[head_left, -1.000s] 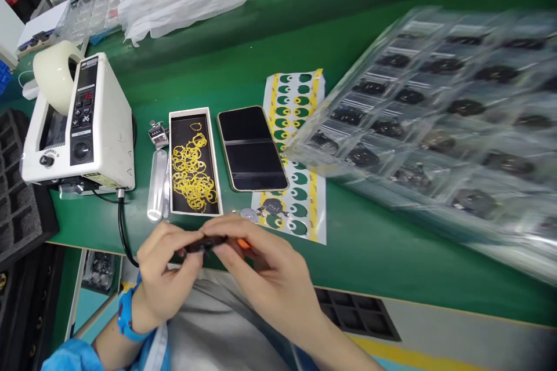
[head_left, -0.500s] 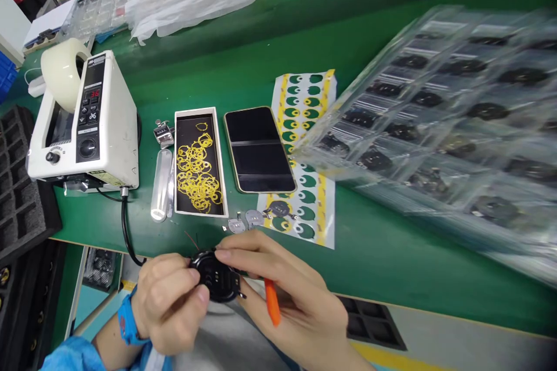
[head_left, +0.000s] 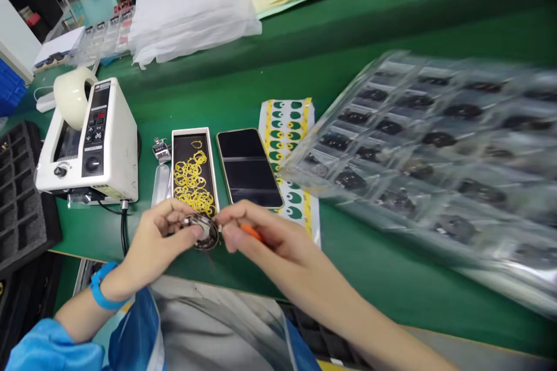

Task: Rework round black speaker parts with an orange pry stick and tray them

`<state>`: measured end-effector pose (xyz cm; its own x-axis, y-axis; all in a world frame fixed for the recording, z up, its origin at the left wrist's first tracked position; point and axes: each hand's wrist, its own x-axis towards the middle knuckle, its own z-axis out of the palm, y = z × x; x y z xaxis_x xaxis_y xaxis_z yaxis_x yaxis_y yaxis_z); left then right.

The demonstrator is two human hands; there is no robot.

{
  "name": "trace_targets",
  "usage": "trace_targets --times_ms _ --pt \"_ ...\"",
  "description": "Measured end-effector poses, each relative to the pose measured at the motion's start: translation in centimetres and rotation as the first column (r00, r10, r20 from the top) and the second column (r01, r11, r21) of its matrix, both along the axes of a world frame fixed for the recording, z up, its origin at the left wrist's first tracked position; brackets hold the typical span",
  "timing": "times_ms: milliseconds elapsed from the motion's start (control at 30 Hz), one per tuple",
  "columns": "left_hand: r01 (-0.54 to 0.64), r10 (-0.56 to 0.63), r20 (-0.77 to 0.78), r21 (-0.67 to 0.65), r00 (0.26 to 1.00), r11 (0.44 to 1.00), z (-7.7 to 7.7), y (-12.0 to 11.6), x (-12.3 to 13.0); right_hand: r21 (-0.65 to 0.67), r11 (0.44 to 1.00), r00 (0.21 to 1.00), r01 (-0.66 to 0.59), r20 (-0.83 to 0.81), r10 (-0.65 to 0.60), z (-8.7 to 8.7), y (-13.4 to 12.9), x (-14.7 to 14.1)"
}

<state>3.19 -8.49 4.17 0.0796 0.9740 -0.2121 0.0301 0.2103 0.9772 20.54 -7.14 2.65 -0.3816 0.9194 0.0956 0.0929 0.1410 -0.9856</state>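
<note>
My left hand (head_left: 159,246) grips a round black watch case (head_left: 212,237) by its left side, thumb over the top. Its inner side faces up, and a pale patch shows by the thumb. Thin wires seem to hang below it, blurred. My right hand (head_left: 267,237) is closed around a tool with an orange handle (head_left: 251,231); the fingertips are at the case's right edge, and the tool's tip is hidden or too small to see. Just beyond the hands lies a white-rimmed box (head_left: 173,162) of thin yellow rings (head_left: 190,182).
A tape dispenser (head_left: 124,151) stands left, near a metal tally counter (head_left: 161,151). Right of the box lie a phone (head_left: 248,162) and a sticker sheet (head_left: 314,214). Clear trays of dark round parts (head_left: 439,139) fill the right. White sheets (head_left: 195,11) lie behind.
The watch case has turned over from its smooth outer back to its open inner side. Both hands have moved up the view, nearer the box, and the camera view has shifted.
</note>
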Motion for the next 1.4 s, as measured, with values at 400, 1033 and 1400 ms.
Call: trace_targets --times_ms 400,1033,1400 --pt "-0.021 0.035 0.172 -0.081 0.985 0.996 -1.4 6.7 1.2 0.9 0.419 0.85 0.118 0.127 -0.512 0.2 5.6 1.0" --pt "0.006 0.013 0.102 -0.189 0.995 0.982 -2.5 2.5 1.7 0.908 0.417 0.882 -0.05 0.236 -0.408 -3.4 4.3 0.2" --pt "0.036 -0.045 -0.085 -0.111 0.995 0.993 -2.7 1.8 1.3 0.932 0.356 0.897 -0.07 0.215 -0.386 -4.1 3.9 0.5"
